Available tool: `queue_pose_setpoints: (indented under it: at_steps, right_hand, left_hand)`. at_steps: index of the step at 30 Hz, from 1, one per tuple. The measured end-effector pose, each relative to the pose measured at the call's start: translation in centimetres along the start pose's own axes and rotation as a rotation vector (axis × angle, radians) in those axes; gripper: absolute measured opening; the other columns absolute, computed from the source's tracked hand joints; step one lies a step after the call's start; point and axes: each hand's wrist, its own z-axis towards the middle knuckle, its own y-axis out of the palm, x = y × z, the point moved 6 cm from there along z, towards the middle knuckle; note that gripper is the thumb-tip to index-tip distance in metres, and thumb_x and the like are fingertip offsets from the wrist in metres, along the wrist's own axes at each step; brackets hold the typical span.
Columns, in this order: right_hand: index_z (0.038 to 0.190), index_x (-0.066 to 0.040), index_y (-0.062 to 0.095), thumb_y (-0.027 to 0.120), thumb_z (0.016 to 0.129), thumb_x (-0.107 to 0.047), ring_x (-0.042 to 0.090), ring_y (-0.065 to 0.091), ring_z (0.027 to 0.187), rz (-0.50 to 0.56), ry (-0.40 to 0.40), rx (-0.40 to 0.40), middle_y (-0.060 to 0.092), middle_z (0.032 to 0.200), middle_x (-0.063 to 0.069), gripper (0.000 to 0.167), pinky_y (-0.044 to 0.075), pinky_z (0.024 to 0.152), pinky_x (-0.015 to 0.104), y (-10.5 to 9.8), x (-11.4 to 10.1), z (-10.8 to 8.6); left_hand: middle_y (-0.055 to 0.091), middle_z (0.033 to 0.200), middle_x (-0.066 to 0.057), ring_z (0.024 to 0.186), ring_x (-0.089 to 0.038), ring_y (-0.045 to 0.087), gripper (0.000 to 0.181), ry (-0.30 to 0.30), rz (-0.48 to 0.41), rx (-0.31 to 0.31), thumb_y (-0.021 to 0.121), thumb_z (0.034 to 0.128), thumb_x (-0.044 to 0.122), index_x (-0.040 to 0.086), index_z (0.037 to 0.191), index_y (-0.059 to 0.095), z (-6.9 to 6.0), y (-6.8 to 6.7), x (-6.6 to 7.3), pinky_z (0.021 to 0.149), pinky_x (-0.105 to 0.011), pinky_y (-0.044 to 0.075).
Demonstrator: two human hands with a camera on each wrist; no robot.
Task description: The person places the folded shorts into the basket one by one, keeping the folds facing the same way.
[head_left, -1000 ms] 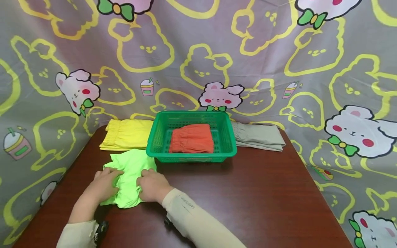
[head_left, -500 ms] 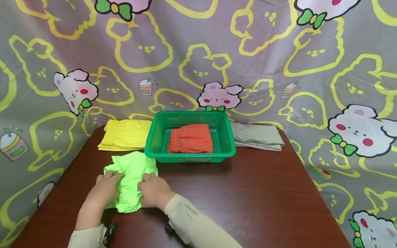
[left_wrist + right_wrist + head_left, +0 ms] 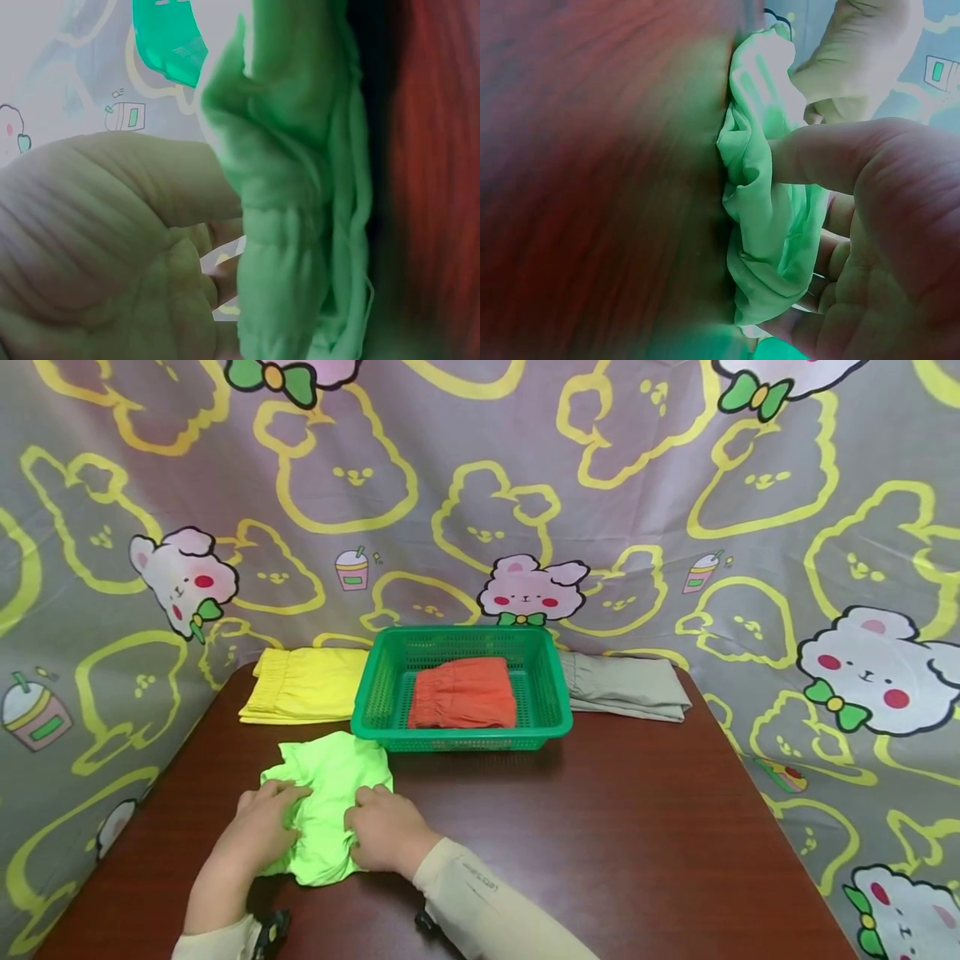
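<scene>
A lime-green cloth garment [image 3: 330, 802] lies rumpled on the table's left part, in front of the basket. My left hand [image 3: 258, 827] grips its left side, and my right hand [image 3: 390, 831] grips its right side. In the left wrist view the green cloth [image 3: 285, 195] shows a gathered band, with the left hand [image 3: 112, 240] at its edge and the fingers partly hidden behind it. The right wrist view shows the right hand [image 3: 885, 217] with its thumb on the near face of the cloth [image 3: 757, 217] and the other fingers behind.
A green basket [image 3: 461, 745] holding a folded orange garment [image 3: 465, 693] stands at the table's back. Folded yellow cloth [image 3: 307, 685] lies to its left, folded grey cloth [image 3: 630, 687] to its right. A patterned curtain [image 3: 420, 468] hangs behind the brown table [image 3: 637, 843].
Both hands and the green garment have shifted a little toward the right and the table's near edge. The grip looks the same.
</scene>
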Motion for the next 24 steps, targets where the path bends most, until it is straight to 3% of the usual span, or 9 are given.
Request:
queue_pose_setpoints:
  at_steps: [6, 18, 24]
  right_hand:
    - [0.099, -0.034, 0.076, 0.075, 0.082, -0.034, 0.01, 0.052, 0.087, 0.013, -0.014, 0.028, 0.056, 0.096, -0.011, 0.018, 0.044, 0.059, 0.022, 0.0, 0.2, -1.1]
    - [0.095, -0.031, 0.077, 0.079, 0.08, -0.034, 0.01, 0.052, 0.083, 0.05, -0.053, 0.06, 0.056, 0.091, -0.01, 0.015, 0.042, 0.066, 0.018, -0.5, 0.6, -3.1]
    - [0.094, -0.032, 0.078, 0.08, 0.079, -0.034, 0.01, 0.055, 0.087, 0.091, 0.0, 0.022, 0.056, 0.091, -0.011, 0.015, 0.043, 0.061, 0.019, -0.7, 1.5, -3.7]
  left_hand:
    - [0.042, 0.146, -0.028, 0.124, -0.052, 0.035, 0.058, 0.015, -0.019, 0.002, 0.078, 0.0856, 0.006, 0.007, 0.14, 0.059, -0.5, 0.4, 0.4, 0.087, -0.061, 0.048]
    - [0.044, 0.145, -0.023, 0.126, -0.05, 0.036, 0.056, -0.008, -0.002, -0.017, 0.078, 0.0855, 0.007, 0.01, 0.139, 0.061, -1.1, 1.0, 1.9, 0.079, -0.054, 0.052]
    - [0.047, 0.144, -0.021, 0.125, -0.048, 0.038, 0.056, 0.037, -0.009, 0.011, 0.08, 0.0842, 0.008, 0.011, 0.138, 0.063, -1.3, 1.3, 2.9, 0.084, -0.056, 0.051]
